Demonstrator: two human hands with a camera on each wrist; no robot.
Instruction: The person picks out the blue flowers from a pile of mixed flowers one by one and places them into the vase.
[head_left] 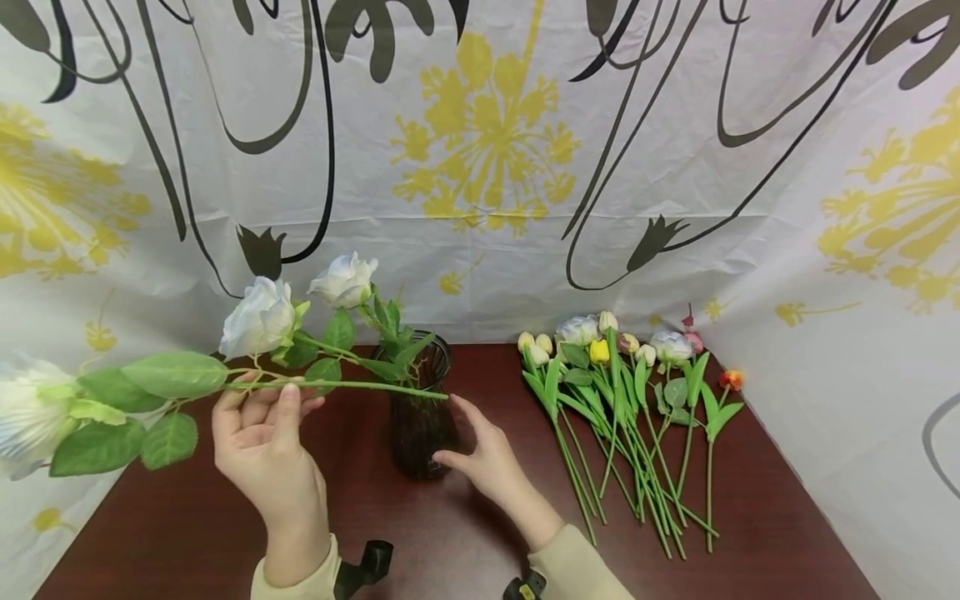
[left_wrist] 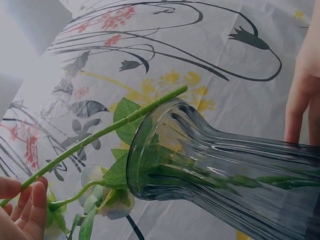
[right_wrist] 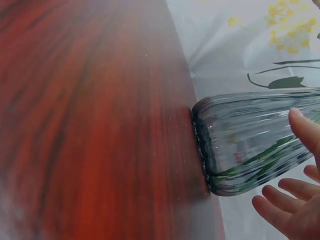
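My left hand point(head_left: 270, 437) pinches the green stem of a white artificial rose point(head_left: 33, 417) between thumb and fingers; its bloom and leaves lie to the left. The stem's cut end reaches across the mouth of a dark ribbed glass vase point(head_left: 422, 437), and in the left wrist view it overlaps the rim. Two more white roses point(head_left: 258, 318) lean leftward out of the vase, their stems visible through the glass point(left_wrist: 240, 175). On the vase's right side my right hand point(head_left: 491, 462) is spread with nothing gripped, index fingertip right at the stem end. In the right wrist view its fingers are splayed beside the glass.
To the right on the brown tabletop point(head_left: 442, 550) lies a spread of artificial flowers point(head_left: 630, 417), including tulips and pale blooms, stems toward the front. A patterned white cloth point(head_left: 487, 275) hangs behind and along both sides. Black straps with devices are at both wrists.
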